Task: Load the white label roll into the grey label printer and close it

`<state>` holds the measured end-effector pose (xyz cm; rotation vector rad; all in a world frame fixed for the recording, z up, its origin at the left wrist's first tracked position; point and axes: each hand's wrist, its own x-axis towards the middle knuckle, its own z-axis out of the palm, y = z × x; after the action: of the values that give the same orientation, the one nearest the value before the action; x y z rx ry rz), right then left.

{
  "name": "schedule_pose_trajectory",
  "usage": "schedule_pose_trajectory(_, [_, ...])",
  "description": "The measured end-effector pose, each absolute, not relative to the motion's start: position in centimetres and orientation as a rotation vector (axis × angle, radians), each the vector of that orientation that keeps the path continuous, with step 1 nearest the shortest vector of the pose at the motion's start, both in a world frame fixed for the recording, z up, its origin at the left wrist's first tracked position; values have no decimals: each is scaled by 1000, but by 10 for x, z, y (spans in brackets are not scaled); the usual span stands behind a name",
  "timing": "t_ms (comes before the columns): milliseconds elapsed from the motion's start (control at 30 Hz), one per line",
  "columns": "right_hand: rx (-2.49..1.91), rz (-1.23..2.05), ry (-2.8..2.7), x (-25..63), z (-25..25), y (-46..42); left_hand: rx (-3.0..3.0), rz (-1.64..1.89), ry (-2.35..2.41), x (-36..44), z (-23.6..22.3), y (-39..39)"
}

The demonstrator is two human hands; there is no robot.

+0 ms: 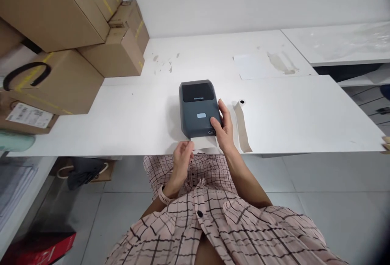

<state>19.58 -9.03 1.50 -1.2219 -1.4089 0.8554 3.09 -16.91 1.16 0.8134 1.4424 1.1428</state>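
Note:
A dark grey label printer (197, 110) stands near the front edge of the white table, with a light button on its top. White label paper (203, 142) sticks out of its front slot. The fingers of my left hand (183, 157) are pinched on the left corner of that paper. Around the printer's right side curls my right hand (224, 129), thumb on the top face and fingers along the side. To its right lies a small roll (242, 102) with a strip of backing paper (243, 131) unrolled toward the table edge.
Cardboard boxes (61, 17) are stacked at the left, one with a black strap (27, 72). A white sheet (251, 66) lies at the back right beside a worn patch. A dark bag (87, 173) sits below the table on the left. The wall borders the table behind.

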Motion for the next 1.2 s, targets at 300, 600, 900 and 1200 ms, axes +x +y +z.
schedule_pose_trajectory(300, [-1069,804,-1367,197,6,-83,808,1084,1331,39,9,-153])
schedule_pose_trajectory(600, [-1050,85,-1884,193,37,-97,977,1020,1452,27,-10,-151])
schedule_pose_trajectory(900, [-1197,-107,-1954,176,54,-106,1208,1369,1641,-1,6,-146])
schedule_pose_trajectory(1200, [-1139,210,-1783,185,41,-88,1149,1372,1388,28,5,-129])
